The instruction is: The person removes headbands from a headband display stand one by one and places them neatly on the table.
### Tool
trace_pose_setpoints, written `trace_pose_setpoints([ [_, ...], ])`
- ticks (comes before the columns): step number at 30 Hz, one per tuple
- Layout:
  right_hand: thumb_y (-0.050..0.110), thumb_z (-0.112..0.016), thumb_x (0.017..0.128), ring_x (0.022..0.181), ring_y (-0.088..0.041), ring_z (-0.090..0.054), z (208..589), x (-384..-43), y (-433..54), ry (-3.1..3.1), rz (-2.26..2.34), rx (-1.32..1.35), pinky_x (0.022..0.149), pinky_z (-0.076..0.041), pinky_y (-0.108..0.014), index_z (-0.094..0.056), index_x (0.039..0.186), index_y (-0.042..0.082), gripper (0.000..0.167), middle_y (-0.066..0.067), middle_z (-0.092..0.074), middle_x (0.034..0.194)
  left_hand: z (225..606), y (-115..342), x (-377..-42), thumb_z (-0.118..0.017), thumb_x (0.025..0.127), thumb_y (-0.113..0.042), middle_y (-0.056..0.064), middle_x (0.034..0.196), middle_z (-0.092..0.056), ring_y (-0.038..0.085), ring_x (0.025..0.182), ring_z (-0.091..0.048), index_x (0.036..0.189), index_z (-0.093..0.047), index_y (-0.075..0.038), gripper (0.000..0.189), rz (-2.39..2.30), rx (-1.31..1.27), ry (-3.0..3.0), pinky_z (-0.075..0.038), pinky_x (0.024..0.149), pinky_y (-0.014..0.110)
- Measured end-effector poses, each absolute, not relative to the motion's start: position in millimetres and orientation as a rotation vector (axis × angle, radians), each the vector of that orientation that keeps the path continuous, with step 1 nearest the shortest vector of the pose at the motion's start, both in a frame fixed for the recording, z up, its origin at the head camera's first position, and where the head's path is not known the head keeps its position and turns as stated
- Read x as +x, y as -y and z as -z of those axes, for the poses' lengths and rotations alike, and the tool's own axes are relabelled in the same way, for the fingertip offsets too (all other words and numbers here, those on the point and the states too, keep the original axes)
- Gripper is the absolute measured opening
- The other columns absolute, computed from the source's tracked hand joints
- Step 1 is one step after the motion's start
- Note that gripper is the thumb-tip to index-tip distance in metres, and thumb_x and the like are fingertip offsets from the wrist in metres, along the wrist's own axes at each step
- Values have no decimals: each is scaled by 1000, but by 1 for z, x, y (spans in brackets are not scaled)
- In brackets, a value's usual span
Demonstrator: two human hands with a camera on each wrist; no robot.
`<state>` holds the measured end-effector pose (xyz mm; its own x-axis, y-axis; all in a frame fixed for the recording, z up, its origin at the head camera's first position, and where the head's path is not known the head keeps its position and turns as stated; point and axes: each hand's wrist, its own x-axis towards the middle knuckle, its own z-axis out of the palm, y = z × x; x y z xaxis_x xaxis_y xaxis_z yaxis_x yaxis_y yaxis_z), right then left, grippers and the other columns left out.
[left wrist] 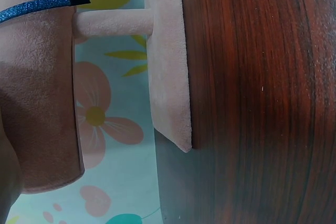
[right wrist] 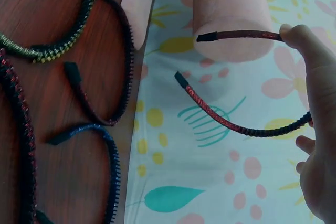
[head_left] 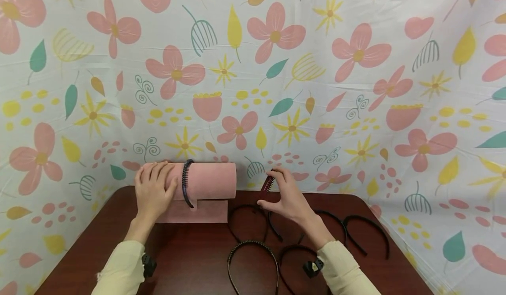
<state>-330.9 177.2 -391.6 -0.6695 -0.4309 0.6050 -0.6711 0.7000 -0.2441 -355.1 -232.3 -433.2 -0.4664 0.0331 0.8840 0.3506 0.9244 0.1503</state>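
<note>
A pink plush headband stand [head_left: 215, 181], a roll on a post and flat base, stands at the back left of the table. My left hand [head_left: 154, 189] holds the roll's left end, fingers over its top and thumb along the front. A dark blue toothed headband [head_left: 186, 183] sits over the roll beside that thumb, its glittery end [left wrist: 42, 6] showing in the left wrist view. To the right of the stand, my right hand [head_left: 288, 198] grips a dark red toothed headband [head_left: 267, 185]. Its two ends point toward the roll in the right wrist view [right wrist: 210, 109].
Several headbands lie on the dark wooden table [head_left: 189, 255], among them a gold-and-black one [head_left: 253, 243] in front and a dark one [head_left: 369, 220] at the right. A flower-printed cloth [head_left: 253, 75] hangs close behind the table's back edge.
</note>
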Motion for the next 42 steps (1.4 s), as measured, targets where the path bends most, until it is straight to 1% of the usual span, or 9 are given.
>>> trace_pose_setpoints([
  [4,44,-82,77,132,-34,-43,391,-327,-183,2407,-633,817,97,-48,-52,-44,146,16,83,-16,-33,149,433,232,-355,-43,95,-44,14,133,-60,38,126,-47,127,-64,-12,49,373,-278,2020,-24,111,63],
  [10,43,-81,79,119,-30,-53,394,-325,-195,2405,-634,810,89,-52,-47,-37,153,23,88,-16,-31,148,432,232,-356,-45,95,-42,14,132,-60,38,125,-48,126,-64,-12,48,369,-287,1993,-23,111,62],
  [14,39,-83,78,109,-26,-54,399,-325,-205,2383,-633,823,84,-52,-44,-36,154,24,91,-18,-32,146,432,231,-356,-44,95,-43,14,132,-60,38,125,-48,127,-64,-12,48,364,-287,1996,-24,111,63],
  [20,36,-83,77,99,-20,-50,406,-324,-219,2338,-591,854,76,-49,-39,-32,156,23,95,-21,-34,140,434,231,-356,-45,95,-43,14,132,-60,38,125,-48,126,-64,-12,49,365,-283,2002,-23,111,62],
  [28,33,-85,73,123,-32,-41,411,-321,-235,2269,-605,871,89,-45,-50,-34,152,10,97,-20,-36,144,433,232,-356,-42,96,-48,14,131,-61,38,124,-48,125,-65,-12,51,369,-284,1991,-25,110,63],
  [32,29,-87,71,122,-32,-41,414,-316,-243,2260,-608,853,90,-45,-51,-40,142,3,90,-20,-37,142,432,233,-355,-41,97,-48,15,131,-61,39,125,-48,125,-65,-12,51,371,-283,1988,-24,110,63],
  [34,28,-87,70,120,-32,-41,416,-312,-247,2263,-601,831,87,-45,-51,-42,138,1,85,-21,-38,140,431,233,-355,-42,97,-47,15,132,-61,39,125,-48,125,-65,-12,50,374,-287,1997,-24,111,63],
  [36,27,-87,69,120,-33,-39,417,-309,-252,2269,-595,809,85,-44,-51,-45,135,2,82,-20,-38,138,431,232,-355,-42,97,-46,15,133,-60,38,126,-47,126,-64,-12,50,376,-289,2006,-24,111,63],
  [42,26,-88,69,122,-37,-37,422,-301,-267,2291,-562,777,84,-44,-52,-50,137,7,80,-19,-38,138,433,231,-356,-44,95,-47,14,131,-61,38,124,-48,124,-65,-12,50,390,-289,1982,-25,109,64],
])
